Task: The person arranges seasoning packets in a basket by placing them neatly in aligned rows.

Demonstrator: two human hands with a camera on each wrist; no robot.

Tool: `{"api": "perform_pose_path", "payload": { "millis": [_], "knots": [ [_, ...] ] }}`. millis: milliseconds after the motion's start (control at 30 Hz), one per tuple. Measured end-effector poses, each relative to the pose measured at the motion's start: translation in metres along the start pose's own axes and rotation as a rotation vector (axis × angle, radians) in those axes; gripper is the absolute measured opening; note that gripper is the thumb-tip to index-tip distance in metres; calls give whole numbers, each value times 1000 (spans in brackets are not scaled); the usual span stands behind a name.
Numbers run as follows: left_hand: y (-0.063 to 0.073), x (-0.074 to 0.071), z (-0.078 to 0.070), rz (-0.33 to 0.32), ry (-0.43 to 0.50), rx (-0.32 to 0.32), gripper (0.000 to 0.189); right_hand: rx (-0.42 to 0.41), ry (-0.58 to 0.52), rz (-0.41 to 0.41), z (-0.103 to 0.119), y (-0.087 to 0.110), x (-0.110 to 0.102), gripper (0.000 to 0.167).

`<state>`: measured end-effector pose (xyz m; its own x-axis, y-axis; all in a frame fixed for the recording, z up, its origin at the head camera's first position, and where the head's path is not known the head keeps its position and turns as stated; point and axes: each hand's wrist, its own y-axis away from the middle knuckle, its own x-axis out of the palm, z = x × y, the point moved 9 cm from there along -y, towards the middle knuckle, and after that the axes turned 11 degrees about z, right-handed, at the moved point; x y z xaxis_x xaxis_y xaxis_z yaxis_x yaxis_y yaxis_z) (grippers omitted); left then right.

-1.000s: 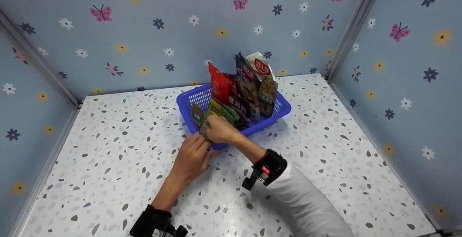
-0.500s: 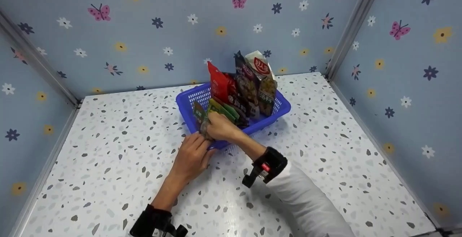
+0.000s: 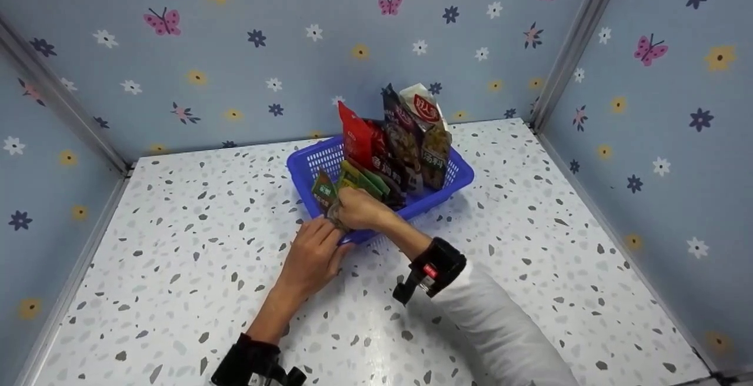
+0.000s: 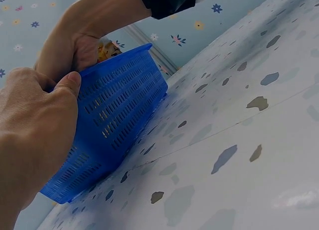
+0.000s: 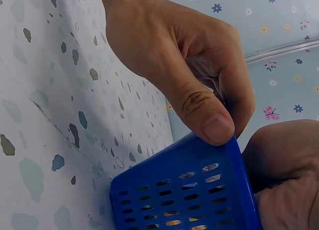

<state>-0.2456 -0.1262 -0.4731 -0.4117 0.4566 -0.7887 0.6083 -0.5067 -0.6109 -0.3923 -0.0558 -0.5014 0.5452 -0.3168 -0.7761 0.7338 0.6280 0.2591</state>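
Observation:
A blue plastic basket [image 3: 303, 174] with slotted walls stands on the speckled table. My left hand [image 3: 312, 256] grips its near left corner; the left wrist view shows the thumb lying over the rim. Inside that corner, my right hand [image 3: 362, 209] is curled with a small green-and-brown packet [image 3: 323, 190] at its fingers. The packet's lower part and my right fingertips are hidden. Right beside this hand a yellow-green packet [image 3: 359, 179] leans. In the right wrist view my left hand [image 5: 184, 75] pinches the basket rim, and my right hand [image 5: 286, 175] is down behind the wall.
A red packet [image 3: 356, 136], a dark purple packet [image 3: 403, 133] and a white-topped packet [image 3: 432, 139] stand upright in the basket, rising above its rim. Blue flowered panels [image 3: 235, 50] enclose the table [image 3: 194, 245] at the back and both sides.
The small green-and-brown packet has turned slightly, so more of its front shows. My right hand has shifted only a little; the left hand and basket have stayed in place.

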Motion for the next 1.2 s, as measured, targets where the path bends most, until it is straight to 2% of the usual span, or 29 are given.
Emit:
{"api": "perform_pose_path", "payload": {
  "millis": [267, 367, 533, 667, 733, 800, 867, 967, 1033, 1200],
  "knots": [
    [0, 0, -1, 0, -4, 4, 22, 5, -48, 54, 25, 26, -7, 23],
    [1, 0, -2, -2, -8, 12, 22, 20, -50, 9, 28, 32, -11, 27],
    [1, 1, -1, 6, -13, 5, 21, 49, -34, -77, 20, 29, -13, 33],
    [1, 1, -1, 3, -12, 7, 21, 41, 28, -94, 18, 28, -13, 36],
    [1, 1, -1, 5, -15, 9, 21, 29, 65, -119, 9, 21, -10, 38],
    [1, 1, -1, 5, -17, 9, 21, 40, 93, -140, 10, 24, -12, 39],
    [1, 1, 0, 7, -18, 6, 21, 65, 109, -162, 12, 29, -15, 36],
    [0, 0, 0, 4, -13, 0, 21, 113, 152, -194, 27, 46, -26, 20],
    [0, 0, 1, -1, -11, 1, 21, 138, 193, -214, 30, 49, -28, 11],
    [0, -1, 0, -6, -7, 7, 21, 170, 274, -218, 33, 49, -28, 10]
  ]
}}
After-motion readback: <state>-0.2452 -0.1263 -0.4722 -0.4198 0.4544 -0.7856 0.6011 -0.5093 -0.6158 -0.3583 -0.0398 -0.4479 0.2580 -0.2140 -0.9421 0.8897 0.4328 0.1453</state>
